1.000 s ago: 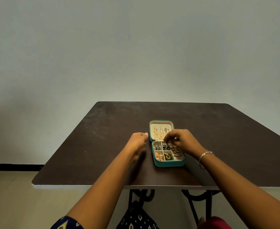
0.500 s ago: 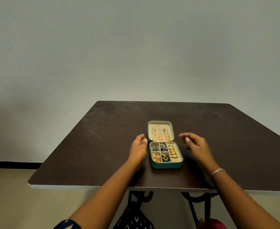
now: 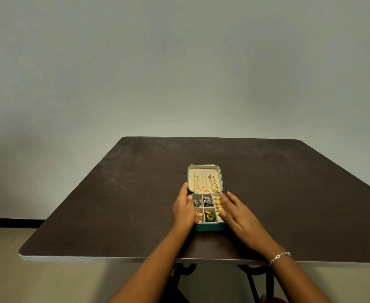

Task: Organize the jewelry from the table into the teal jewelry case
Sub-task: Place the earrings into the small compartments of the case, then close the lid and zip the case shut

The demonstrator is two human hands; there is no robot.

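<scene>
Open teal jewelry case point(image 3: 209, 227) between left hand point(image 3: 184, 209) and right hand point(image 3: 237, 217), both grips straight-fingered against its sides, empty.

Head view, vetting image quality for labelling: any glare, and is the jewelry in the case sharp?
Head view: dim, even light, no glare; jewelry in the teal jewelry case small and soft; shadows barely show on the dark table.

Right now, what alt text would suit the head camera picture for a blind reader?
A teal jewelry case lies open on a dark table, gold chains in its lid. The left hand and right hand flank it, fingers straight.
</scene>
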